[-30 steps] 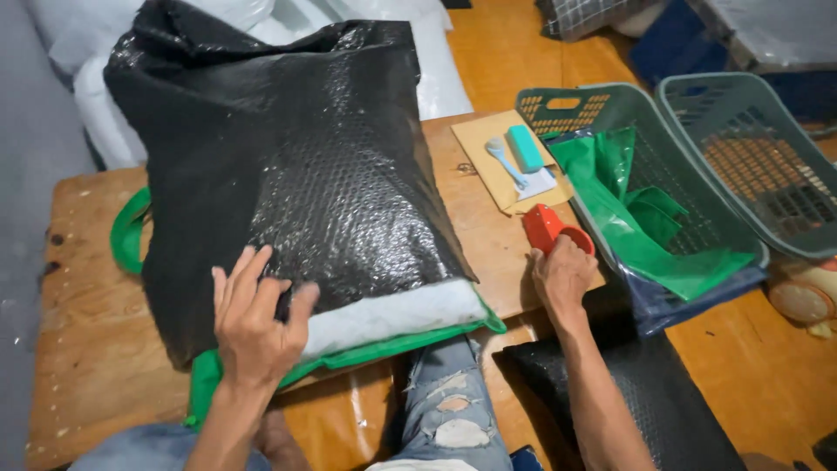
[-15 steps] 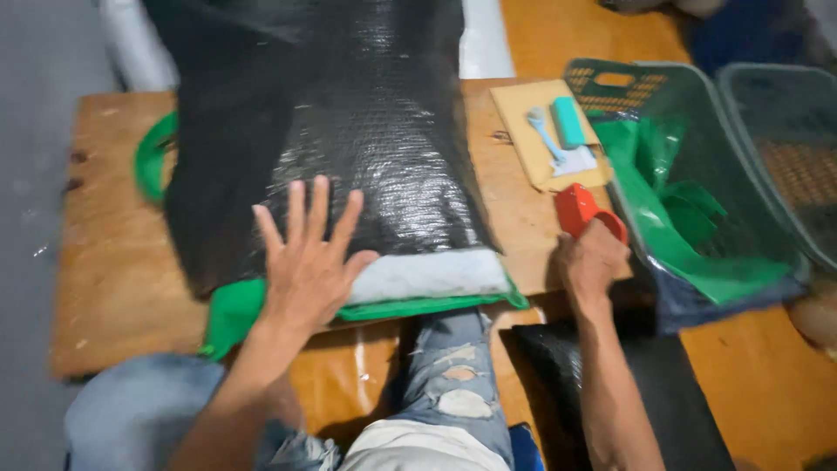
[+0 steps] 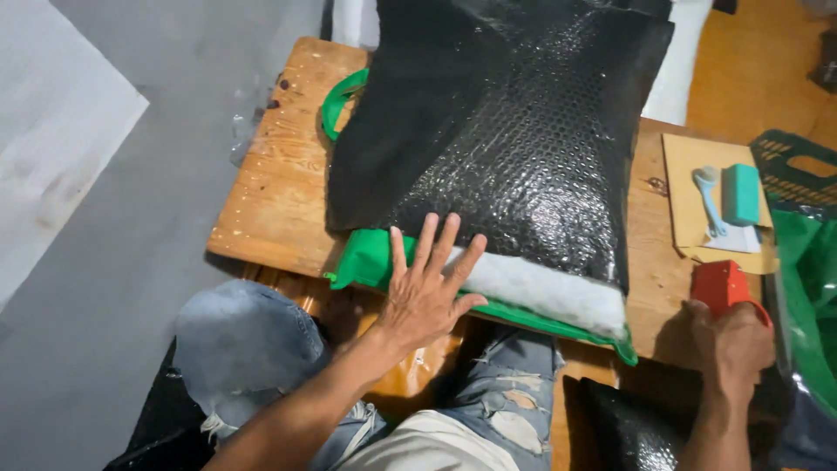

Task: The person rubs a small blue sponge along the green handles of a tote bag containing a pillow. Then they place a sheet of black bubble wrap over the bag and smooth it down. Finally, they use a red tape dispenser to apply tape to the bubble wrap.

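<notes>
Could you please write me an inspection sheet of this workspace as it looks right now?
Surface: low wooden table, scuffed and stained, bare at its left end.
Job's things: black bubble-wrap bag lying over a white padded item and a green bag; red tape dispenser near the right edge.
Clutter: brown envelope bearing a teal block and a pale blue tool; green plastic at far right.
Hands: left hand flat, fingers spread on the green bag and white padding; right hand closed on the tape dispenser.
Cables: nothing seen.
Surroundings: grey floor at left, orange floor beyond, another black bubble-wrap piece by the knees.
</notes>
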